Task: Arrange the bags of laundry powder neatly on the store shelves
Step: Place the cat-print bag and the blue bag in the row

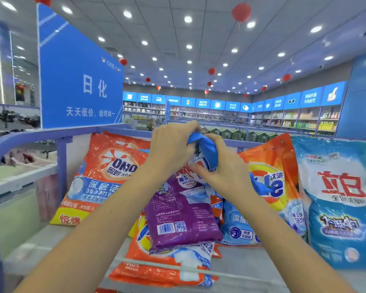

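So right now you've got both hands bunched on the crumpled blue top of the purple bag [182,216]. Your left hand [169,149] and right hand [224,172] each have a closed grip there, fingers curled round the plastic. The bag hangs over the middle of the shelf [251,269], and its bottom end sits on the flat orange bag [161,269] at the front.

My two cents: don't try to stand it up by the neck alone. The powder looks slumped to the bottom, so it'll probably flop. Slide one hand down under the lower half for support, then turn it. What faces you looks like the barcode side, and the printed front should face out.

The gap between the OMO bag [101,172] on the left and the upright Tide bag [270,178] on the right looks like the natural slot. Lean it back towards the rail [78,132] like its neighbours. That flat orange one probably wants standing up too.
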A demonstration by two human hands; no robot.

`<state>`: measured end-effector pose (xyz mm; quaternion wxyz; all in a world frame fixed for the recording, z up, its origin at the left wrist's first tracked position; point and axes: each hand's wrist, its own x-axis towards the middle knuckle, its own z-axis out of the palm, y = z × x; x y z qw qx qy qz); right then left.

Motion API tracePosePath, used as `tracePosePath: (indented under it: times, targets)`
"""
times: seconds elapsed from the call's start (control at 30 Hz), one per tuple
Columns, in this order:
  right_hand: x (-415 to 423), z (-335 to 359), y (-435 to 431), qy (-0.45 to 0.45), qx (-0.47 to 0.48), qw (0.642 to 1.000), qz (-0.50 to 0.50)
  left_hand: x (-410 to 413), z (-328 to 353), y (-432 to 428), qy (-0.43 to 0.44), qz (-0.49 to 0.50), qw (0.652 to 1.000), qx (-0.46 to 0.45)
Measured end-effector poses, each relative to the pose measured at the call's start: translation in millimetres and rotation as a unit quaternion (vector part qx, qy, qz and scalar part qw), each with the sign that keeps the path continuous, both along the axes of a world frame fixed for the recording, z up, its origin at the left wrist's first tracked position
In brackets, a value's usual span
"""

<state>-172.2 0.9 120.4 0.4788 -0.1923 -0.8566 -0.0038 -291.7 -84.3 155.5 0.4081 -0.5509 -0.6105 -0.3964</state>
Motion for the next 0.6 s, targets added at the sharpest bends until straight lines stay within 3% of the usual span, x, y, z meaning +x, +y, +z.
tracePosePath:
  times: [0.13, 0.23, 0.3, 0.37, 0.47, 0.57, 0.6]
  targets:
    - [5.5, 9.2, 15.9, 0.140, -0.008, 0.990, 0.008, 18.7, 8.1, 11.3, 0.085, -0.006, 0.994, 0.070]
    - [23.6, 17.4, 26.4, 0.204, -0.097, 0.973, 0.044, 16.0, 4.8, 12.7, 0.095, -0.020, 0.984, 0.151]
    - [39.9, 27.1, 37.8, 0.298, -0.198, 0.931, 0.067, 13.8, -7.3, 10.5, 0.021, -0.044, 0.983, 0.178]
    - [59.5, 38.0, 49.5, 0.406, -0.312, 0.852, 0.112, 23.3, -25.4, 9.9, -0.142, -0.116, 0.971, 0.150]
    - [87.1, 36.5, 63.2, 0.469, -0.461, 0.735, 0.167, 56.3, -49.4, 26.6, -0.402, -0.267, 0.876, -0.004]
    - [103.7, 7.6, 78.4, 0.420, -0.553, 0.697, 0.181, 83.4, -66.6, 59.5, -0.518, -0.371, 0.767, -0.082]
    - [108.7, -3.2, 82.4, 0.408, -0.573, 0.689, 0.176, 91.3, -72.8, 69.4, -0.527, -0.393, 0.749, -0.088]
